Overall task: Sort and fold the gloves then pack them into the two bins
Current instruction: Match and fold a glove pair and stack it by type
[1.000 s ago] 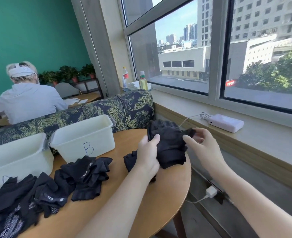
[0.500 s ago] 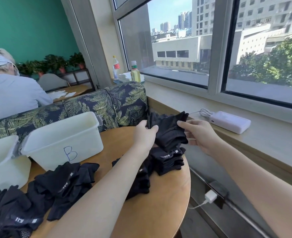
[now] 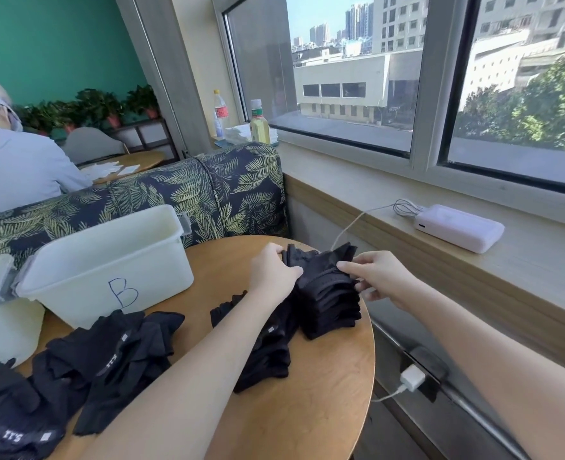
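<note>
Hands: left hand (image 3: 274, 273) and right hand (image 3: 379, 277) pinch top glove (image 3: 321, 263); square edges over stack (image 3: 327, 307) directly below before pressing.

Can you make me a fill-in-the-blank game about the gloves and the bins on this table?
1. The letter written on the nearer white bin is ___.
2. Both hands, left and right, hold a glove coloured ___.
3. The folded stack sits on a round ___ table.

Missing words: B; black; wooden
</note>
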The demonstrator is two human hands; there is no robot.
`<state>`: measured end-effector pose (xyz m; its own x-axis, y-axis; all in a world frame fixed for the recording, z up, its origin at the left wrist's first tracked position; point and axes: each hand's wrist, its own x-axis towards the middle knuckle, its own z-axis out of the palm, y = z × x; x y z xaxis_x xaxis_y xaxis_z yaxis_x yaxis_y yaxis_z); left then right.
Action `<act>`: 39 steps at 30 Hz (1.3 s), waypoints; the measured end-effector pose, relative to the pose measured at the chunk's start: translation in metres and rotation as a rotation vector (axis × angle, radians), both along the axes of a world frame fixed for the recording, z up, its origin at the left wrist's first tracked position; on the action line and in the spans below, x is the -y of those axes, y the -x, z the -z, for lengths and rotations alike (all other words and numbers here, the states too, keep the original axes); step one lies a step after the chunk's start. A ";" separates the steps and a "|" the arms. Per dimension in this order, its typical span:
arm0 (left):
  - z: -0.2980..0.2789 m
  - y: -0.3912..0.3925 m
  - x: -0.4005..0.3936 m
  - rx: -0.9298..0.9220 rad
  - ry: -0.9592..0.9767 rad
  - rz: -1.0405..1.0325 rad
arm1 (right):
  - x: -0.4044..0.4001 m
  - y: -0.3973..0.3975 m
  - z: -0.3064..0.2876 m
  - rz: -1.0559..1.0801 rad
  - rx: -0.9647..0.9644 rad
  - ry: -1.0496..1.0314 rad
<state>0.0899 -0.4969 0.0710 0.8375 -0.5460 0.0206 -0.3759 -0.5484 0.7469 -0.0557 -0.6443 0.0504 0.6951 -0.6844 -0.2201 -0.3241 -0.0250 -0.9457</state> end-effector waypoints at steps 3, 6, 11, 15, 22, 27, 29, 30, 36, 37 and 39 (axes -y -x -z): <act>-0.003 0.000 -0.003 0.036 -0.098 0.011 | 0.001 0.003 -0.004 0.027 -0.045 0.065; -0.004 -0.003 -0.007 0.190 -0.062 0.021 | -0.004 0.004 -0.012 0.189 0.020 0.526; -0.003 0.001 -0.002 0.267 0.012 0.275 | -0.024 -0.004 -0.022 -0.140 0.171 1.070; 0.007 0.000 0.000 0.207 -0.208 0.448 | -0.019 -0.002 -0.007 -0.386 -0.166 0.986; 0.023 -0.011 -0.001 0.207 -0.653 0.642 | -0.023 0.008 0.029 -0.329 -0.238 0.733; 0.023 -0.011 -0.002 0.217 -0.680 0.639 | -0.030 0.009 0.031 -0.296 -0.219 0.691; 0.016 -0.008 -0.004 0.219 -0.636 0.621 | -0.033 0.010 0.026 -0.293 -0.222 0.696; 0.012 -0.006 -0.006 0.227 -0.588 0.608 | -0.034 0.011 0.022 -0.289 -0.216 0.698; -0.009 0.009 -0.038 0.286 -0.189 0.471 | -0.046 0.022 -0.006 -0.152 -0.119 0.829; -0.012 0.011 -0.046 0.310 -0.158 0.443 | -0.051 0.024 -0.011 -0.130 -0.096 0.856; -0.017 0.019 -0.068 0.348 -0.095 0.383 | -0.067 0.026 -0.021 -0.103 -0.032 0.884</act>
